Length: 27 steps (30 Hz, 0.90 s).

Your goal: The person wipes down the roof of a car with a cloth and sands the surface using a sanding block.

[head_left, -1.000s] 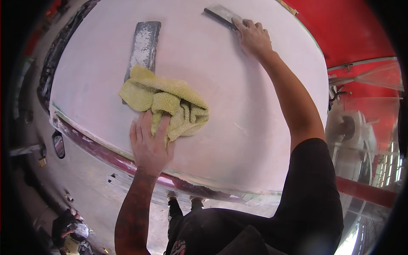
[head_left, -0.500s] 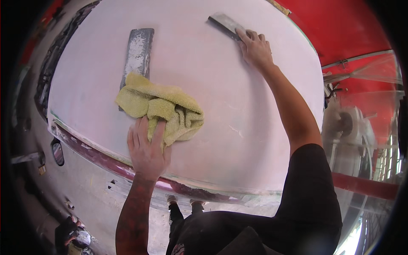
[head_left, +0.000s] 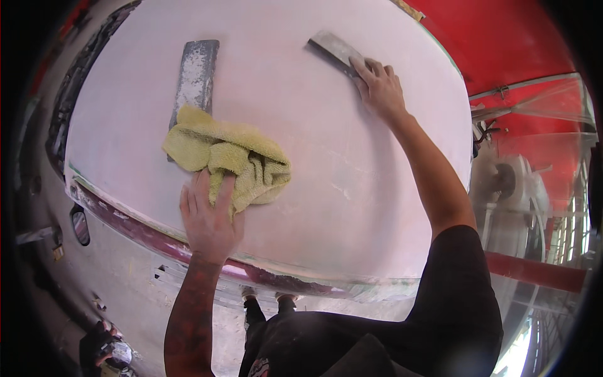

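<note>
My right hand (head_left: pixel 382 91) grips the near end of a long, narrow sanding block (head_left: pixel 336 51), dark along one side and dusty grey on top. That block lies on a broad pale, pinkish-white panel (head_left: pixel 326 232), toward its far right. Farther left, my left hand (head_left: pixel 210 220) rests at the near edge of a crumpled yellow-green towel (head_left: pixel 232 154), with some fingers over the cloth and folds pinched among them. A second long block (head_left: pixel 196 75), grey with a worn white face, lies partly under the towel; its near end is mostly hidden.
A dark red strip (head_left: pixel 144 232) runs along the panel's near edge, beside my feet (head_left: pixel 286 296). Red bodywork (head_left: pixel 502 38) stands at the far right, with clear plastic sheeting (head_left: pixel 553 107) over part of it. A pale round object (head_left: pixel 515 182) sits behind the sheeting.
My right hand and its sanding block have slid slightly nearer and to the right over the panel. The whole view has shifted a little; the towel and second block keep their places.
</note>
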Motion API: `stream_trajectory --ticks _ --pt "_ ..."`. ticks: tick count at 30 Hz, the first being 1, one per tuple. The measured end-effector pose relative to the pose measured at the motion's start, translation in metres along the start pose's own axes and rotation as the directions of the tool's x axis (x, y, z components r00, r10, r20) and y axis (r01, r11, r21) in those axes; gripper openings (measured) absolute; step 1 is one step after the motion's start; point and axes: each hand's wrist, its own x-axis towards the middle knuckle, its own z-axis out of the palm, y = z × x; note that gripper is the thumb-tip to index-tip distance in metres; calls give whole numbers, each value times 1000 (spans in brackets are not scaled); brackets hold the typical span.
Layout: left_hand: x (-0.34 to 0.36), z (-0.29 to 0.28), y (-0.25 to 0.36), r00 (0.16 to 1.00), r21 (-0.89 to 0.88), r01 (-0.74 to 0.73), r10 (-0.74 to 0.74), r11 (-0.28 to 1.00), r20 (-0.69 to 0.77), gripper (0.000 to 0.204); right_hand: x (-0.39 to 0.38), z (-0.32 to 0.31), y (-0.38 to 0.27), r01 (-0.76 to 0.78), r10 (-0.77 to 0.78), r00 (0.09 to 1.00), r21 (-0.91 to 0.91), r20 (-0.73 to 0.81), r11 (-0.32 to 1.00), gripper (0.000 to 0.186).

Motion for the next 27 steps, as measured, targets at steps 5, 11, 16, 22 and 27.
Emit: stream_trajectory --ticks 5,11,16,22,27 --pt "-7 1 -9 1000 19 6 -6 1000 5 67 47 23 -17 -164 165 986 -56 21 985 44" --pt "-8 -1 -13 999 38 32 -33 999 13 67 -98 -18 -99 176 -184 982 158 37 972 54" --pt "2 2 0 1000 -16 -1 1 1000 -22 66 61 10 -37 6 -6 1000 -115 7 993 47" --pt "-11 0 -16 999 -8 35 -35 999 21 68 15 13 -108 69 -72 995 49 70 996 46" --pt "-7 -10 -12 999 -7 20 -20 1000 43 67 -41 -14 -116 284 -284 957 17 54 959 52"
